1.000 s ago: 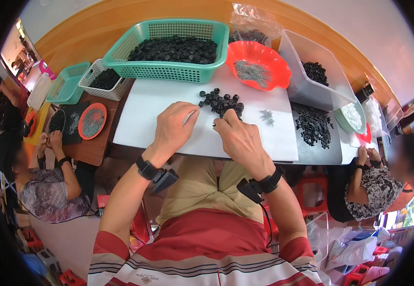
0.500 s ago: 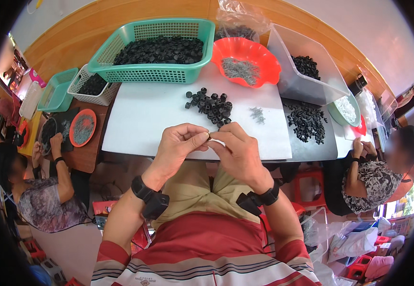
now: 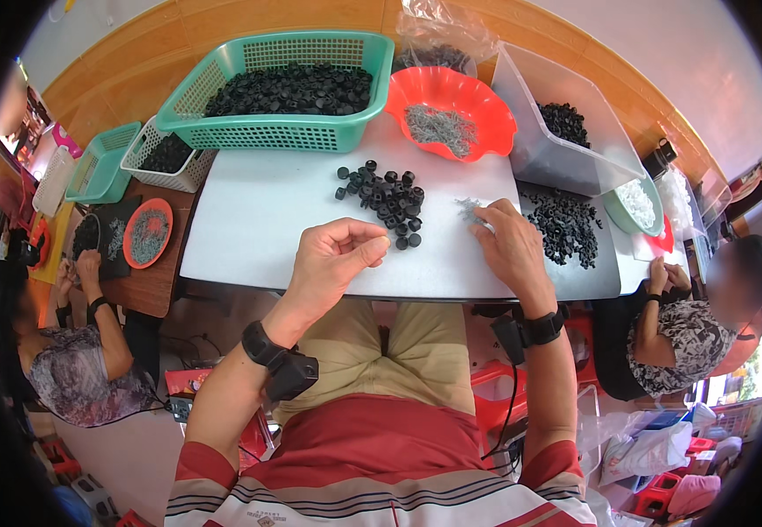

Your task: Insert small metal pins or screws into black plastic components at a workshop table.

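Observation:
My left hand (image 3: 341,256) is held over the white work surface, thumb and fingertips pinched together. What it grips, if anything, is hidden. Beside its fingertips lies a loose pile of black plastic caps (image 3: 385,193), short and round. My right hand (image 3: 514,255) is over to the right, its bent fingertips touching a little heap of thin grey metal pieces (image 3: 467,209). Thumb and forefinger are drawn close there; anything between them is too small to make out. Each wrist wears a black strap with a small device.
A green basket (image 3: 267,133) of black parts, a red scalloped bowl (image 3: 495,101) of grey pieces and a clear bin (image 3: 556,167) line the back. More black parts (image 3: 565,230) lie at right. Seated people work at left (image 3: 91,360) and right (image 3: 675,338).
My hands were together at the near side of the black caps. The right hand has moved away rightward to the grey heap; the left stays nearly in place, still pinched.

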### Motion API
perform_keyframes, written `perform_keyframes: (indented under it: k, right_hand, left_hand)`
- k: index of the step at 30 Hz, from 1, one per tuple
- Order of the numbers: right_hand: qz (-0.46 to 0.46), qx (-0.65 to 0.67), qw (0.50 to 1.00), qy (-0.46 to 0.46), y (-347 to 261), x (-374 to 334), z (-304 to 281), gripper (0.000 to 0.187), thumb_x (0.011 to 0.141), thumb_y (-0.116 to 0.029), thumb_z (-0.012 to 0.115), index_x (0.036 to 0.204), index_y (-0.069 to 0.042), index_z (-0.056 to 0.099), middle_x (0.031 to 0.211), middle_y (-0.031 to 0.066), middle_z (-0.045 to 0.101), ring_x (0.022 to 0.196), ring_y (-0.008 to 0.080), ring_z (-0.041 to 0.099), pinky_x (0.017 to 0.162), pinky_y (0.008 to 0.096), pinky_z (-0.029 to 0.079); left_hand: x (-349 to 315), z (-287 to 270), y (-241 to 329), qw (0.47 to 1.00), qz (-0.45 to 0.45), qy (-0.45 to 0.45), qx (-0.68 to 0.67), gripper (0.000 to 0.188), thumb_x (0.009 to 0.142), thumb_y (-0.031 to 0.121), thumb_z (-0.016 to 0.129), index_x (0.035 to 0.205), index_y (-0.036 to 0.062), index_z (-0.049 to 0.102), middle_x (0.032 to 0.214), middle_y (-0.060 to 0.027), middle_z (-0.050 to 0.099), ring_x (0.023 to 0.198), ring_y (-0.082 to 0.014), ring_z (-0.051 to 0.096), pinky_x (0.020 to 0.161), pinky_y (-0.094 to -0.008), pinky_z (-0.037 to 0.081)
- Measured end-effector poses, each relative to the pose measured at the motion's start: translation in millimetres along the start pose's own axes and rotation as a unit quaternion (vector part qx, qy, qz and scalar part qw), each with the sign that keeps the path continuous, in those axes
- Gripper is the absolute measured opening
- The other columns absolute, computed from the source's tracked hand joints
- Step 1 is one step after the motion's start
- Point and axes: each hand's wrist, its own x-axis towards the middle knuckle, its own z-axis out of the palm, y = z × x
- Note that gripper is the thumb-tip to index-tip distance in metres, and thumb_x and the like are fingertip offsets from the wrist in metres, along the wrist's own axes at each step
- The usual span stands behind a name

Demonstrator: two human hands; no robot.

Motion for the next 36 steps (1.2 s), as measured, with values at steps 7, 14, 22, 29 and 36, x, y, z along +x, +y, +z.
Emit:
perform_keyframes:
  k: [7,14,22,29,36]
  right_hand:
    - [-0.009,0.070,0.996,0.054,9.2,-1.0,7.8,0.016,0.086,-0.010,0.073,0.098,0.000,0.073,0.095,0.0100,0.069,0.075,0.0276,0.066,0.069,0.0370,0.052]
    - [0.023,0.174,0.983,0.050,16.6,-5.0,5.6,0.015,0.082,-0.005,0.075,0.097,-0.003,0.073,0.091,0.0086,0.069,0.072,0.0241,0.065,0.065,0.0341,0.051]
    - [0.070,0.286,0.955,0.038,10.4,-15.2,-3.5,0.013,0.086,-0.004,0.076,0.097,0.000,0.074,0.076,0.0046,0.068,0.062,0.0073,0.052,0.057,0.0262,0.045]
    - [0.079,0.274,0.958,0.037,11.3,-19.7,-2.3,0.014,0.086,-0.004,0.076,0.099,0.001,0.073,0.075,0.0047,0.067,0.061,0.0084,0.052,0.058,0.0262,0.045]
    - [0.014,0.249,0.966,0.063,12.8,-17.6,0.0,0.015,0.084,-0.001,0.075,0.099,0.001,0.072,0.091,0.0077,0.070,0.068,0.0152,0.058,0.065,0.0287,0.050]
  left_hand:
    - [1.5,1.2,-3.2,1.000,0.002,0.003,0.016,0.016,0.094,0.010,0.074,0.105,-0.0008,0.072,0.090,-0.0050,0.072,0.081,-0.0103,0.067,0.076,-0.0249,0.055]
    - [0.6,4.1,-1.0,0.999,0.007,0.007,0.030,0.016,0.093,0.010,0.074,0.105,-0.0009,0.072,0.090,-0.0055,0.072,0.081,-0.0106,0.067,0.076,-0.0251,0.055]
    - [-3.9,9.2,0.0,1.000,0.010,0.008,0.020,0.017,0.093,0.010,0.074,0.105,-0.0011,0.072,0.091,-0.0059,0.072,0.081,-0.0110,0.068,0.076,-0.0257,0.056]
    - [-5.3,11.8,-1.8,1.000,0.008,0.001,0.018,0.016,0.093,0.009,0.074,0.105,-0.0011,0.071,0.090,-0.0057,0.072,0.081,-0.0107,0.067,0.076,-0.0254,0.055]
    - [-6.4,12.1,-2.2,1.000,0.006,0.000,0.022,0.016,0.094,0.008,0.073,0.106,-0.0018,0.071,0.092,-0.0070,0.073,0.082,-0.0127,0.070,0.077,-0.0273,0.058]
